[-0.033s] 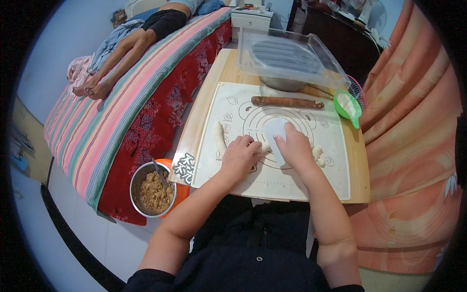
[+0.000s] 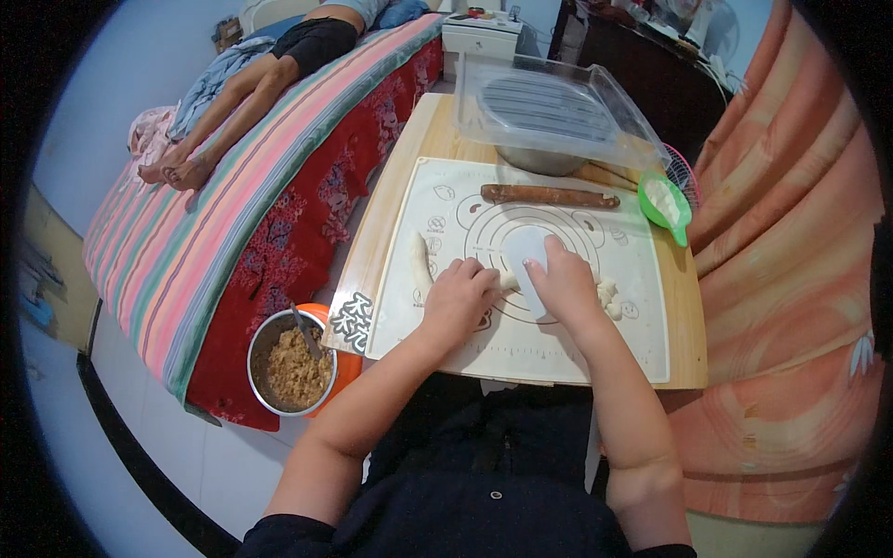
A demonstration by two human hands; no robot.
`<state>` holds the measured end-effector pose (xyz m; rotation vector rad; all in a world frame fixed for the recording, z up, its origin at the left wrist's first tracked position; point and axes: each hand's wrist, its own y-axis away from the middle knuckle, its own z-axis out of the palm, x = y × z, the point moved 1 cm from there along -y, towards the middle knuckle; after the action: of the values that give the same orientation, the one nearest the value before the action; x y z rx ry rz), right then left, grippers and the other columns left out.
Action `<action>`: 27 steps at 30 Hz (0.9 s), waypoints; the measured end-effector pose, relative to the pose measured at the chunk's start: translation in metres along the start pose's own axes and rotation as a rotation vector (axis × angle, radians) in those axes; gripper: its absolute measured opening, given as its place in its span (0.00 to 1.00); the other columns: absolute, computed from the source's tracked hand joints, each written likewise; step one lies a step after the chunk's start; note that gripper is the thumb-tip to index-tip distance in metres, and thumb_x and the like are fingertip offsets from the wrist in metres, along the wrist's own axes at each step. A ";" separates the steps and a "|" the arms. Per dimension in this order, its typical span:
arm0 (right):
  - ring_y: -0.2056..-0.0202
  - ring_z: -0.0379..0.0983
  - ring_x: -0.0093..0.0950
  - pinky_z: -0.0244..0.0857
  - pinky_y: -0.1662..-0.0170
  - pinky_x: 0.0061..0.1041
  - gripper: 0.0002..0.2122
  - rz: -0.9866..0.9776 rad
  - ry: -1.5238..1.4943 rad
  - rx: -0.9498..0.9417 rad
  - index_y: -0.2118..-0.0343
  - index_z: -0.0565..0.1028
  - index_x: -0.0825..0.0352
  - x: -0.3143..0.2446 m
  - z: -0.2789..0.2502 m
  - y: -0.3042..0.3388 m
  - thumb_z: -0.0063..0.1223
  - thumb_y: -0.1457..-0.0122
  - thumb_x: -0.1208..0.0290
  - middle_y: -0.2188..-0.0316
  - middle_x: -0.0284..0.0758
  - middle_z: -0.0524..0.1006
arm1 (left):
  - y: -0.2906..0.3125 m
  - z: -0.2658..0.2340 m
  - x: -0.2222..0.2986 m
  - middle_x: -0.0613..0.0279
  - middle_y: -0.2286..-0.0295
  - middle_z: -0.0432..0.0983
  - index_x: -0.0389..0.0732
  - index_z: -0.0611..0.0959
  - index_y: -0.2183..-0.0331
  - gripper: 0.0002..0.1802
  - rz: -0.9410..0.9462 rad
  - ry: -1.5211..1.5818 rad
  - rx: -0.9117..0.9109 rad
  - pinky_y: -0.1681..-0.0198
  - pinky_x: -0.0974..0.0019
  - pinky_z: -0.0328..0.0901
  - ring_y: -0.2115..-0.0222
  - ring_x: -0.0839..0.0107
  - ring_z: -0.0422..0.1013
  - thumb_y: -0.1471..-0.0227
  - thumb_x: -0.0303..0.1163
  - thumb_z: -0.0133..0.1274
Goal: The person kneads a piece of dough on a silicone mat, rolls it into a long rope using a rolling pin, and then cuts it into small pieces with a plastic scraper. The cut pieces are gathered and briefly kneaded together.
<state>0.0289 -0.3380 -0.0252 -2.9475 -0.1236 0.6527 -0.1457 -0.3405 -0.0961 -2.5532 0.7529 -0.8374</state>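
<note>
Pinching a flat white scraper, the right hand sets it crosswise beside a pale dough rope lying roughly parallel to the white mat's near edge. The left hand, nearer, curls over it, grip hidden.

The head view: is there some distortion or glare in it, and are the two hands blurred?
In the head view, the corners go black and the table has edges that bend slightly; the clear plastic box shows pale streaks, perhaps reflections; left hand and right hand show no obvious motion blur, though the dough pieces lack fine detail.
</note>
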 end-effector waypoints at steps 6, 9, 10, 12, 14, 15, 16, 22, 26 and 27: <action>0.66 0.75 0.52 0.68 0.60 0.46 0.14 -0.007 -0.006 -0.006 0.63 0.69 0.71 0.000 0.009 -0.009 0.53 0.43 0.64 0.71 0.53 0.77 | -0.005 0.006 -0.009 0.60 0.70 0.76 0.43 0.82 0.64 0.12 -0.048 0.012 0.057 0.62 0.58 0.67 0.66 0.59 0.71 0.55 0.33 0.60; 0.65 0.76 0.50 0.68 0.59 0.46 0.12 0.018 0.040 -0.076 0.62 0.68 0.71 -0.006 0.015 -0.014 0.49 0.41 0.67 0.71 0.52 0.78 | -0.004 0.007 -0.009 0.60 0.69 0.76 0.42 0.82 0.65 0.11 -0.051 0.019 0.072 0.62 0.57 0.67 0.66 0.58 0.71 0.54 0.33 0.60; 0.64 0.76 0.50 0.68 0.59 0.46 0.11 0.043 0.069 -0.105 0.62 0.68 0.71 -0.010 0.019 -0.015 0.49 0.41 0.68 0.70 0.52 0.78 | -0.003 0.005 -0.008 0.60 0.69 0.76 0.41 0.81 0.65 0.11 -0.061 0.016 0.046 0.61 0.57 0.67 0.66 0.58 0.71 0.54 0.33 0.59; 0.64 0.76 0.49 0.68 0.58 0.45 0.09 0.036 0.125 -0.127 0.62 0.68 0.70 -0.016 0.031 -0.019 0.47 0.42 0.71 0.69 0.52 0.78 | -0.002 0.006 -0.006 0.60 0.68 0.75 0.41 0.81 0.65 0.11 -0.073 0.000 0.009 0.61 0.57 0.67 0.65 0.58 0.71 0.53 0.32 0.58; 0.63 0.77 0.49 0.68 0.57 0.44 0.08 -0.034 0.177 -0.103 0.61 0.68 0.70 -0.024 0.047 -0.029 0.45 0.42 0.73 0.68 0.51 0.78 | -0.004 0.006 -0.006 0.60 0.66 0.75 0.41 0.81 0.64 0.11 -0.070 -0.034 -0.004 0.59 0.57 0.66 0.63 0.58 0.71 0.52 0.32 0.58; 0.62 0.76 0.49 0.68 0.55 0.44 0.08 -0.044 0.198 -0.104 0.61 0.68 0.70 -0.035 0.046 -0.030 0.43 0.43 0.76 0.67 0.51 0.78 | -0.003 0.005 -0.006 0.60 0.66 0.75 0.42 0.81 0.64 0.11 -0.065 -0.031 0.028 0.59 0.57 0.66 0.63 0.58 0.70 0.52 0.32 0.58; 0.62 0.76 0.49 0.68 0.55 0.44 0.08 -0.010 0.167 -0.094 0.60 0.68 0.70 -0.032 0.047 -0.034 0.44 0.42 0.75 0.67 0.52 0.78 | 0.000 0.005 -0.007 0.60 0.65 0.75 0.42 0.81 0.64 0.11 -0.060 -0.029 0.060 0.58 0.56 0.65 0.62 0.58 0.70 0.52 0.32 0.57; 0.62 0.75 0.51 0.67 0.56 0.46 0.12 0.121 -0.014 0.013 0.60 0.68 0.71 0.002 0.030 -0.030 0.49 0.41 0.68 0.68 0.53 0.78 | 0.016 -0.004 -0.005 0.62 0.68 0.73 0.44 0.79 0.64 0.11 -0.047 -0.015 0.059 0.59 0.58 0.63 0.63 0.61 0.69 0.53 0.32 0.58; 0.64 0.75 0.52 0.67 0.58 0.46 0.13 0.078 -0.020 0.001 0.61 0.68 0.71 -0.016 0.005 -0.001 0.51 0.42 0.65 0.70 0.53 0.78 | 0.023 -0.004 0.000 0.61 0.66 0.74 0.43 0.79 0.64 0.12 -0.071 0.033 0.029 0.58 0.58 0.62 0.62 0.59 0.70 0.53 0.33 0.59; 0.65 0.75 0.52 0.68 0.59 0.47 0.13 0.057 -0.014 -0.010 0.62 0.68 0.71 -0.018 0.004 0.003 0.51 0.42 0.66 0.70 0.53 0.78 | 0.023 -0.004 0.002 0.61 0.67 0.74 0.43 0.79 0.64 0.12 -0.069 0.030 0.036 0.59 0.58 0.62 0.62 0.60 0.70 0.53 0.33 0.59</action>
<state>0.0111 -0.3428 -0.0219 -2.9661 -0.0447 0.6816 -0.1557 -0.3608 -0.1036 -2.5526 0.6556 -0.9044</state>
